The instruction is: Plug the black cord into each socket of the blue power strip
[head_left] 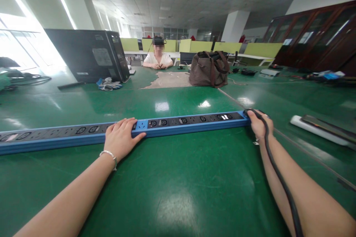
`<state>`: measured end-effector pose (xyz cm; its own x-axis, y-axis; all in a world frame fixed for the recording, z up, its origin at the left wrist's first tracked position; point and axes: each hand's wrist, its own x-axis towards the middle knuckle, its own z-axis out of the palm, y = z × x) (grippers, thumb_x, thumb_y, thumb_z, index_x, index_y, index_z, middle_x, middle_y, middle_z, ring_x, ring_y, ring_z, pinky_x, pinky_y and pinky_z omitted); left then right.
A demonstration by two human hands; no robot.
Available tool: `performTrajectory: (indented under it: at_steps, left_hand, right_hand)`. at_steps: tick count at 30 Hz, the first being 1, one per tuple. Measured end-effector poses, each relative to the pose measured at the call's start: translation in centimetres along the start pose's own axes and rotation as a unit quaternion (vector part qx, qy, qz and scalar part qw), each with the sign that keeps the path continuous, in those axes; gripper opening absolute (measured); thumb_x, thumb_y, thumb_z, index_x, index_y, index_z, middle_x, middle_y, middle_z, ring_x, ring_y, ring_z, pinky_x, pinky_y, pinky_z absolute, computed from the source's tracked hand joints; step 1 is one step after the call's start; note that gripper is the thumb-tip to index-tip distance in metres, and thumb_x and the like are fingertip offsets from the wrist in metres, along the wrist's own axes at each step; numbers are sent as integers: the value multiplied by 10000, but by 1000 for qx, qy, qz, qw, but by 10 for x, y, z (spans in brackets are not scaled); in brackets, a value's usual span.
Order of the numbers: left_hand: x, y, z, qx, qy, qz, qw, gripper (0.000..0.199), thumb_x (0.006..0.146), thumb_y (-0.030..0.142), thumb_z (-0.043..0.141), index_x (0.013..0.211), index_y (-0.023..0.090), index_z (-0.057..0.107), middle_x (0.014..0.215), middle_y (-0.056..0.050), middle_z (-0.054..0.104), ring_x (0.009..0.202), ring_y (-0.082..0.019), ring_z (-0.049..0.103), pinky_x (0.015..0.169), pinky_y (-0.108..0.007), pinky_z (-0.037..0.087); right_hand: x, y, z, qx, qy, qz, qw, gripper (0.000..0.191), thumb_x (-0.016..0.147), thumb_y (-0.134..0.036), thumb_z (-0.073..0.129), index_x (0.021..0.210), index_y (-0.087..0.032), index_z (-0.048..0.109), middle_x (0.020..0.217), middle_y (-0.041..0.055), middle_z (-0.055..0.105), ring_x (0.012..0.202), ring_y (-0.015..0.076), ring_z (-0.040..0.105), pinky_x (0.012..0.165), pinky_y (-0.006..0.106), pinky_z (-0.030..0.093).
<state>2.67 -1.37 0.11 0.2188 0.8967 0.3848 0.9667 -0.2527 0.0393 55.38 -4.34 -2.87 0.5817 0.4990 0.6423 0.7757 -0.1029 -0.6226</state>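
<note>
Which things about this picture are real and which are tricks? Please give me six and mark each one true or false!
1. The left hand rests on the blue power strip. True.
2. The right hand is at an end of the strip, by a black cable. True.
3. The table is red. False: the table is green.
4. A brown bag stands on the table. True.
5. The gloves are on top of the bag. False: the gloves lie on the table, by the black case.
6. Nobody is across the table. False: a person is there.
</note>
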Motion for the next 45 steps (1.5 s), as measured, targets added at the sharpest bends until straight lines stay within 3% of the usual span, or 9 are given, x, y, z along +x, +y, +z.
performTrajectory:
  at_steps: [7,13,20,24,30,34,37,45]
  left_hand:
    - [0,0,1,-11,-1,2,1000,602,800,602,430,1256,213,487,1335,-96,528,1261,-281,424,1033,-467,282]
    - [1,0,0,-18,-1,0,1000,593,796,594,435,1251,219,494,1332,-96,531,1254,-289,431,1034,-474,280]
    - [0,-1,2,-20,2,7,1000,585,806,593,426,1251,218,487,1337,-82,531,1265,-284,418,1032,-480,280]
    - [1,-2,3,-17,0,4,1000,598,798,598,436,1258,221,486,1337,-86,530,1259,-287,426,1035,-477,278]
    - [1,-3,4,-14,5,3,1000,604,796,608,429,1255,219,490,1333,-83,534,1258,-284,426,1036,-473,279]
    - [1,-2,3,-15,8,6,1000,602,800,602,424,1251,210,496,1323,-85,542,1253,-288,432,1031,-476,287]
    - [0,-1,2,-13,10,10,1000,596,802,595,425,1250,208,499,1325,-85,540,1252,-288,434,1032,-468,288]
    - [0,-1,1,-7,9,9,1000,587,808,598,424,1243,210,494,1327,-80,539,1251,-284,433,1027,-468,288]
  right_hand:
    - [-1,-9,-2,-95,-26,12,995,436,783,-493,459,952,-174,704,970,105,672,1028,311,550,914,453,406]
    - [-2,-3,-2,-91,-29,12,995,417,788,-498,467,967,-210,709,958,84,675,1071,310,523,955,465,373]
    - [-5,-3,-5,-103,-41,20,994,494,805,-519,434,1065,-182,683,1039,124,646,1072,330,526,933,494,392]
    - [-3,-5,-4,-87,-40,-3,995,417,806,-473,451,981,-187,700,986,101,673,1075,316,536,974,506,364]
    - [1,-24,-4,90,145,6,985,486,816,-519,447,1032,-139,659,984,95,681,927,252,625,859,399,481]
    - [-2,-36,-9,82,89,29,992,433,756,-465,545,978,-121,688,961,127,692,923,264,629,871,376,477]
    - [-4,-44,-12,71,81,44,993,441,744,-432,554,1028,-120,680,998,133,688,955,261,621,896,385,472]
    - [-12,-55,-6,81,12,-18,996,416,797,-458,514,1071,-184,665,1076,81,677,1010,225,607,953,408,445]
